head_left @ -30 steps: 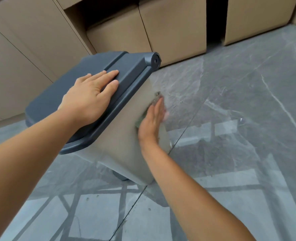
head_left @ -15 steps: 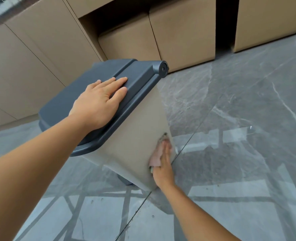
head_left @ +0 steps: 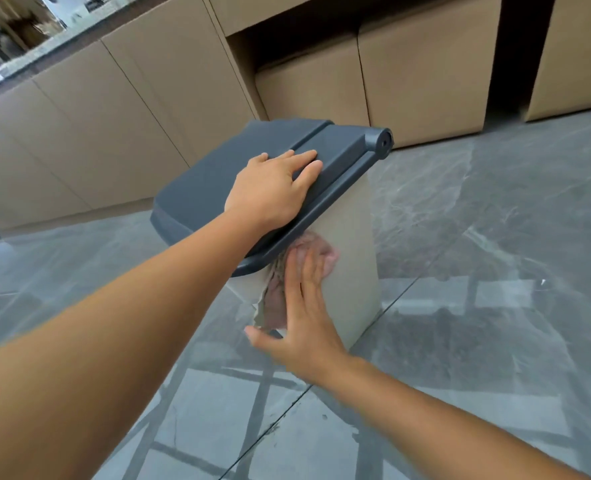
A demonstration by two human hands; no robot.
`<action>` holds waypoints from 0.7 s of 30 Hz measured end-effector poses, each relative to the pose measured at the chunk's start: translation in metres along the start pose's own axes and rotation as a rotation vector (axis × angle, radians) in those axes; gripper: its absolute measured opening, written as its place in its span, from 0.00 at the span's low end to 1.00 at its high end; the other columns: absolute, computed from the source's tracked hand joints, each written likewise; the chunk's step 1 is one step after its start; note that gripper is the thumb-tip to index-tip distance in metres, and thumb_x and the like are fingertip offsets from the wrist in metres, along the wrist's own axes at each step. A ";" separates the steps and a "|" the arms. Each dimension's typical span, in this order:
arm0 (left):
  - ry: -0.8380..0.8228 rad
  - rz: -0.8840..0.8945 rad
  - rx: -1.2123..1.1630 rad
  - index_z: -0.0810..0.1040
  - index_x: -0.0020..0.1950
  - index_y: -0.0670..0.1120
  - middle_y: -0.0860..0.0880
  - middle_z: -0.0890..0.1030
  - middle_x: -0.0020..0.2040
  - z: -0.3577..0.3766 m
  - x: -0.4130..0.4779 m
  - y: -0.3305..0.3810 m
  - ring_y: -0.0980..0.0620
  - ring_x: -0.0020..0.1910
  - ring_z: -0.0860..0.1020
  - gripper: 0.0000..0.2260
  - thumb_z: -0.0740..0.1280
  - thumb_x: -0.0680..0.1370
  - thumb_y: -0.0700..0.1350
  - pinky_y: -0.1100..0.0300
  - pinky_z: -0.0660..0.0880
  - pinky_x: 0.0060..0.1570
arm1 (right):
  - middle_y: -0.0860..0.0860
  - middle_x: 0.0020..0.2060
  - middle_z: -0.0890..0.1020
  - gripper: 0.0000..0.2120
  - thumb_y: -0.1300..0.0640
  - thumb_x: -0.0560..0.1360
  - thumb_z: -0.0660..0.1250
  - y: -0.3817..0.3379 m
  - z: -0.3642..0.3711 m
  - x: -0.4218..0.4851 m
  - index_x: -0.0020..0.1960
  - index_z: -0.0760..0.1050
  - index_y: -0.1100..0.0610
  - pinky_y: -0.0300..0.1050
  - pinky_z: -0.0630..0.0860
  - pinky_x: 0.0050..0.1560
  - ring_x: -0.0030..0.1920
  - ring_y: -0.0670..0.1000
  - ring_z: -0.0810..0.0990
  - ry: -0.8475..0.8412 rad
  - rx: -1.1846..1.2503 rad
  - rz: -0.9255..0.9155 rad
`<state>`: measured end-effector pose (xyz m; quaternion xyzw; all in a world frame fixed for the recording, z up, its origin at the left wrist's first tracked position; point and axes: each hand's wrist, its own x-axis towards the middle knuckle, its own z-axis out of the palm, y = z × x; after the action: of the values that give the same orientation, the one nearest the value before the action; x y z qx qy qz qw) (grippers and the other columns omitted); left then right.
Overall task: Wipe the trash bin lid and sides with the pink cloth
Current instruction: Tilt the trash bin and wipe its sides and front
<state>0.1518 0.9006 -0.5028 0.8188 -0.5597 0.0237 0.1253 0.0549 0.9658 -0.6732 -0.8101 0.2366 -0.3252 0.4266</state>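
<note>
Item: trash bin [head_left: 349,258], beige body under a dark grey lid [head_left: 218,188]; it stands on the grey stone floor [head_left: 495,237] in front of tan cabinets [head_left: 131,109], leaning a little in this view.

Lid: closed, hinge barrel at the far right corner; hard moulded plastic, judged stiff and smooth.

Body: plain, slightly tapering wall; appears light and probably empty, so it is likely to slide or tip on the polished floor if pushed from one side only.

Left hand [head_left: 273,192]: laid flat on the lid near its right edge, fingers extended, palm down; it presses, it does not clasp anything. Judged the right place to steady the bin.

Pink cloth [head_left: 322,251]: soft, crumpled, thin; lies against the near side wall just under the lid rim, some of it trailing down by the bin's near corner.

Right hand [head_left: 304,317]: open and flat, fingers together, thumb spread wide; it pins the cloth to the wall with palm and fingers and is not closed round it.

Handling note: the cloth should bunch and slip under an open palm; firm, even pressure is advised. The rim overhang will probably need a fingertip pass.

Blur: the cloth's edges are smeared; its exact outline cannot be told.
</note>
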 end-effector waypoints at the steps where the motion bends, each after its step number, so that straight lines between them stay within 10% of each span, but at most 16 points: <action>1: -0.007 -0.003 -0.003 0.68 0.73 0.66 0.54 0.67 0.77 0.000 -0.001 0.001 0.43 0.77 0.59 0.23 0.48 0.80 0.66 0.44 0.61 0.71 | 0.49 0.73 0.19 0.60 0.34 0.69 0.65 -0.006 0.003 -0.002 0.68 0.12 0.41 0.54 0.34 0.79 0.76 0.54 0.21 -0.023 -0.089 -0.020; 4: 0.038 0.049 -0.106 0.77 0.66 0.61 0.54 0.73 0.73 -0.004 -0.007 0.004 0.48 0.75 0.64 0.21 0.52 0.80 0.63 0.49 0.64 0.70 | 0.51 0.67 0.15 0.66 0.41 0.71 0.71 -0.010 0.003 0.000 0.63 0.07 0.46 0.56 0.39 0.81 0.77 0.60 0.24 -0.036 -0.250 -0.005; 11: 0.040 -0.017 -0.373 0.85 0.50 0.56 0.57 0.84 0.45 -0.031 -0.015 -0.012 0.64 0.43 0.77 0.19 0.60 0.77 0.65 0.68 0.67 0.41 | 0.58 0.79 0.38 0.72 0.44 0.62 0.81 -0.005 0.019 0.007 0.75 0.20 0.44 0.56 0.51 0.81 0.81 0.63 0.40 0.186 -0.269 0.037; 15: 0.038 0.047 -0.284 0.85 0.51 0.55 0.59 0.83 0.49 -0.027 -0.013 -0.015 0.60 0.49 0.77 0.15 0.64 0.77 0.62 0.73 0.66 0.44 | 0.73 0.74 0.62 0.63 0.54 0.55 0.84 0.000 0.034 0.020 0.77 0.47 0.59 0.66 0.65 0.73 0.76 0.74 0.58 0.481 -0.362 0.000; 21: -0.039 0.167 -0.135 0.82 0.61 0.57 0.59 0.82 0.58 -0.032 -0.009 -0.015 0.59 0.56 0.76 0.16 0.65 0.77 0.60 0.69 0.66 0.53 | 0.63 0.81 0.52 0.70 0.52 0.55 0.86 0.040 -0.004 0.034 0.80 0.38 0.46 0.62 0.62 0.76 0.80 0.65 0.52 0.415 -0.311 -0.065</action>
<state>0.1655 0.9212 -0.4760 0.7592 -0.6288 -0.0197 0.1668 0.0710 0.9200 -0.6939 -0.7893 0.3399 -0.4575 0.2284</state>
